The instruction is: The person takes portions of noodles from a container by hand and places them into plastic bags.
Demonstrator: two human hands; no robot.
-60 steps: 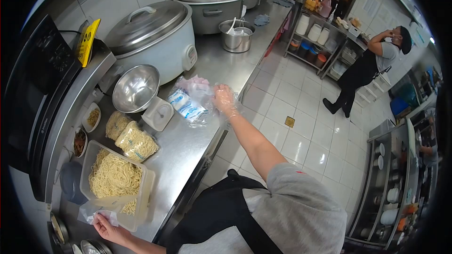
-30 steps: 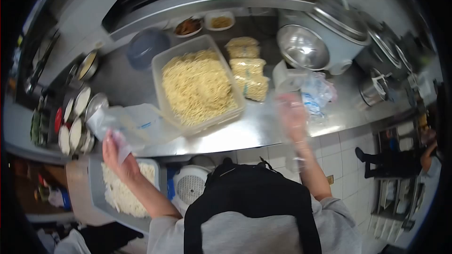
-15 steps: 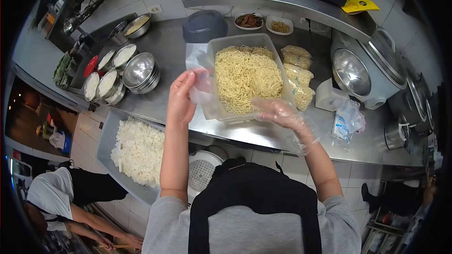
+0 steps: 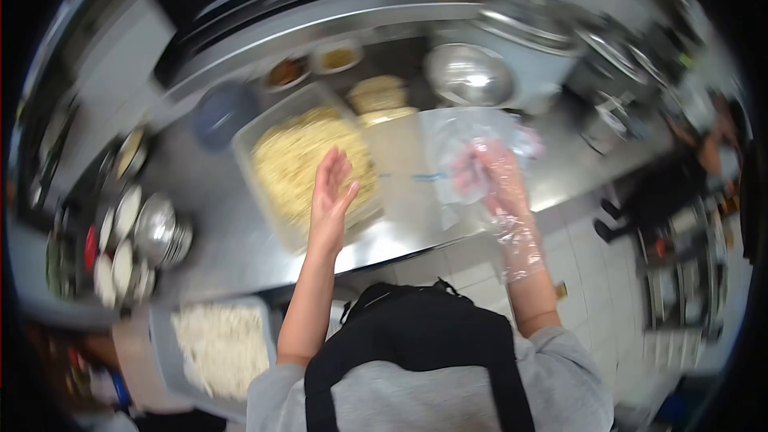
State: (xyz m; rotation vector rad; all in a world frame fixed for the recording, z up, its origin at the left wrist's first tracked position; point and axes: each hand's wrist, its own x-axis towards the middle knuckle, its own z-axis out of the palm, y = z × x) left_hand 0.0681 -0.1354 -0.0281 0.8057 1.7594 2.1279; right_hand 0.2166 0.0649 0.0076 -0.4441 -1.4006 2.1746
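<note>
In the head view, a translucent plastic bag [image 4: 406, 164] with blue print hangs across the counter's middle. My right hand [image 4: 498, 176], in a clear disposable glove, pinches it at its right side. My left hand [image 4: 330, 196] is bare, its fingers stretched out and holding nothing. It hovers over the near right part of a clear plastic tub [image 4: 290, 224] filled with yellow noodles [image 4: 296, 160]. Bagged noodle portions [image 4: 378, 94] lie behind the plastic bag, which partly covers them. The picture is smeared by motion.
Rice fills a grey bin [image 4: 164, 344] at lower left. Stacked metal bowls [image 4: 160, 228] and filled bowls [image 4: 126, 212] stand on the left. At the back are a dark blue bowl [image 4: 226, 114], two small dishes [image 4: 338, 56] and a metal bowl [image 4: 468, 76]. Another person [image 4: 664, 172] stands far right.
My view has swung to the right. The plastic bag has passed from my left hand to my right, which has moved right from the noodles. My left hand has opened.
</note>
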